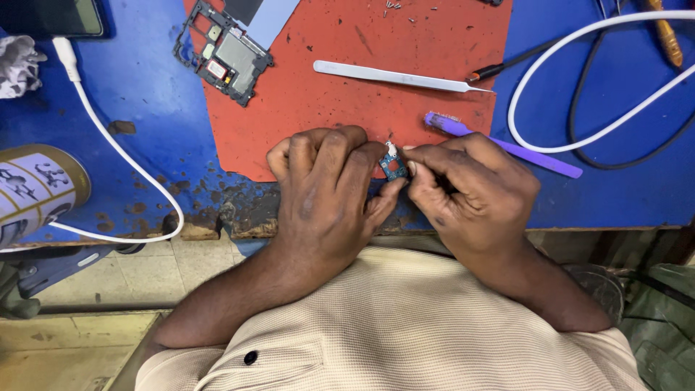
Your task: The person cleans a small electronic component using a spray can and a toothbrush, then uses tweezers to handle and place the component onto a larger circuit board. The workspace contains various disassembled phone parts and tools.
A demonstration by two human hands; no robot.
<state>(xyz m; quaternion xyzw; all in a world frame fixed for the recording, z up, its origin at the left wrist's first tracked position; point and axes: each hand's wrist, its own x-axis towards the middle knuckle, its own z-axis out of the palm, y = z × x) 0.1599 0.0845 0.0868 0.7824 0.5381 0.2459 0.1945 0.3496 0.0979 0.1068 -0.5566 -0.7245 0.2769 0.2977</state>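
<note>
Blue workbench top [145, 108] carries a red mat [347, 65], the landmark. At the mat's near edge, the left hand [326, 195] and right hand [463, 192] meet, fingertips pinching a small blue circuit board [393, 168] between them. Steel tweezers [398, 77] lie on the mat; a purple tool [507, 147] lies off its right edge, a phone frame [224, 51] at its far-left corner.

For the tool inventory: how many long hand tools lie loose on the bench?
2: metal tweezers on the red mat and a purple pry tool beside the right hand. More may be cut off at the top right edge.
</note>
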